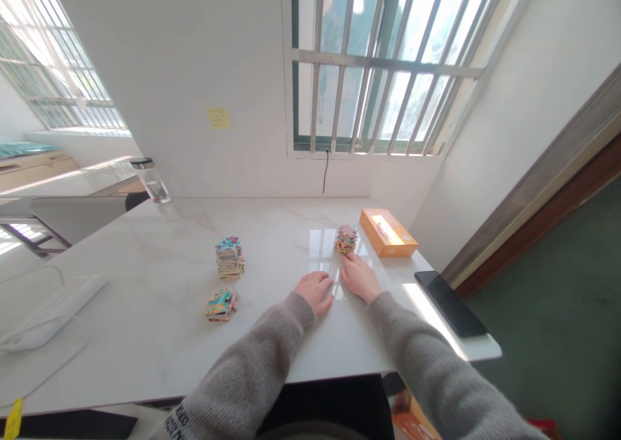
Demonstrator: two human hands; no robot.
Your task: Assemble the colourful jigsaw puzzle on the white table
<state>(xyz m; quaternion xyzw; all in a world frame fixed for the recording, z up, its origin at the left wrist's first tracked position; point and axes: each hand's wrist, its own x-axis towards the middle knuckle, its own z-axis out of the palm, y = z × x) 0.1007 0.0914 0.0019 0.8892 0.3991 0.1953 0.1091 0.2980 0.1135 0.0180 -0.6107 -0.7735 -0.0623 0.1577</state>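
- Daylight falls through a barred window [388, 58] onto a white marble-look tabletop [160, 265], with a black cable [325, 171] hanging below the sill and a yellow sticky note [218, 118] on the wall beside it.
- Left hand [314, 292]: lies flat on the tabletop, empty, its fingers pressed together and pinching nothing; the nearest thing to it is the small stack by the other hand.
- Right hand [358, 277]: also empty and resting, its fingers close together, tips just short of a small stack of jigsaw pieces [346, 239]; from here I can't quite tell whether they touch it.
- Further left, a tall stack of jigsaw pieces [229, 259] stands well apart from both hands, with a low pile of jigsaw pieces [221, 305] just nearer the person.
- Progress: every piece in view sits in one of these three heaps, and no joined-up picture shows on the tabletop.
- Nearby: an orange cardboard box [388, 233] sits just behind the small stack, a black tablet [450, 304] lies along the right edge, and a glass bottle [151, 181] stands at the far left corner. Grey knit sleeves [242, 382] cover both forearms.
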